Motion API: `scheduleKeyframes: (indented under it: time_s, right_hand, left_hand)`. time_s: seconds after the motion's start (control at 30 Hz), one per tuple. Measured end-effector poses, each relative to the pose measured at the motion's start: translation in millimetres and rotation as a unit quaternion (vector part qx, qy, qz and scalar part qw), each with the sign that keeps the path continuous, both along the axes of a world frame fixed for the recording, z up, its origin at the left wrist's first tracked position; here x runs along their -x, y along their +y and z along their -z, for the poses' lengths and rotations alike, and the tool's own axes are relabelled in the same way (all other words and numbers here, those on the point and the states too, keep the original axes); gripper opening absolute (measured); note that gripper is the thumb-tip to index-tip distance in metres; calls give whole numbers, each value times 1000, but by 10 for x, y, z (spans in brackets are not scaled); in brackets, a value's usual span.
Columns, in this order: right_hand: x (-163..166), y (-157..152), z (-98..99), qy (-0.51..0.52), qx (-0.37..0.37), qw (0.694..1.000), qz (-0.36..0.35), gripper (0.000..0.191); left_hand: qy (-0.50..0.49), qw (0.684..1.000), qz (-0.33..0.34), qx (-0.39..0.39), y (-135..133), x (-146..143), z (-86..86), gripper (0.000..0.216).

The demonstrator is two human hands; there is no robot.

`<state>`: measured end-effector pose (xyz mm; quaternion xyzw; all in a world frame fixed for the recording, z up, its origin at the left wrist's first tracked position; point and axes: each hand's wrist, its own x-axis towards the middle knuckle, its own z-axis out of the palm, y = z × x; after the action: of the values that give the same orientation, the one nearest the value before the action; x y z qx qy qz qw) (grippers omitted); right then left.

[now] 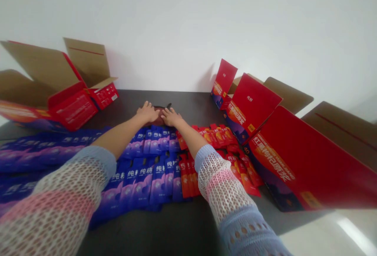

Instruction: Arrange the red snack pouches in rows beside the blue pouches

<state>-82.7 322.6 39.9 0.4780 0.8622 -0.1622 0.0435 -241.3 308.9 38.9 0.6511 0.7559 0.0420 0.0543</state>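
Both my arms stretch forward over the rows of pouches to a small brownish-red case [159, 120] with a dark edge, at the back of the dark table. My left hand [147, 113] lies on the case's left side, fingers stretched and spread. On its right side rests my right hand [171, 117], fingers also extended over the top, near a short black strap-like piece [169, 105]. My hands partly cover the case, so its full shape is hidden. Beneath my forearms lie several blue-purple pouches [159, 177] and several red-orange pouches [232, 165], in overlapping rows.
Open red cartons with brown insides stand on both sides: one carton [73, 106] at the left, and a large carton [306, 169] at the right with more behind it. A white wall [165, 32] rises behind the dark tabletop [165, 228]. More blue pouches [38, 150] spread left.
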Motion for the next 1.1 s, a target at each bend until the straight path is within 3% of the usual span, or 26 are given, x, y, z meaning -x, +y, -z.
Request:
scheduleKeyframes:
  time_s: [0.07,0.13,0.3,0.43,0.53,0.67,0.77,0.83,0.93,1.0,1.1]
  right_hand:
    - [17,-10,33,-11,-11,1000,-12,61]
    - [47,-30,22,-27,-20,999,-10,62]
    - [5,-150,-169,-24,-23,999,34,62]
    - [-238,-279,-412,35,-46,995,75,51]
    - [-454,-446,-667,46,-72,992,91,41]
    - [-763,-966,-1042,57,-156,984,66,36]
    - [-1063,-1639,-1183,131,-219,965,57,32]
    - [-1292,-2158,-1147,215,-218,951,46,31]
    - [-1599,-2856,-906,326,-187,925,54,42]
    - [-1729,-3185,-670,373,-158,910,87,45]
    - [-1822,-3445,-303,368,-149,902,167,46]
  left_hand:
    - [12,998,-3,59,-9,-43,134,70]
    - [20,997,-8,70,-26,-43,212,71]
    - [21,997,63,45,-130,94,108,69]
    - [15,981,140,-135,-318,214,-186,52]
    - [-3,957,180,-227,-568,166,-547,45]
    - [-11,949,256,-184,-1225,-146,-1048,39]
    - [-30,949,288,-123,-1989,-501,-1178,34]
    - [-28,945,306,-110,-2535,-753,-1098,33]
    - [-35,930,332,-153,-3213,-1080,-786,35]
    - [-55,929,309,-198,-3512,-1236,-515,36]
    - [-96,933,238,-252,-3765,-1395,-119,34]
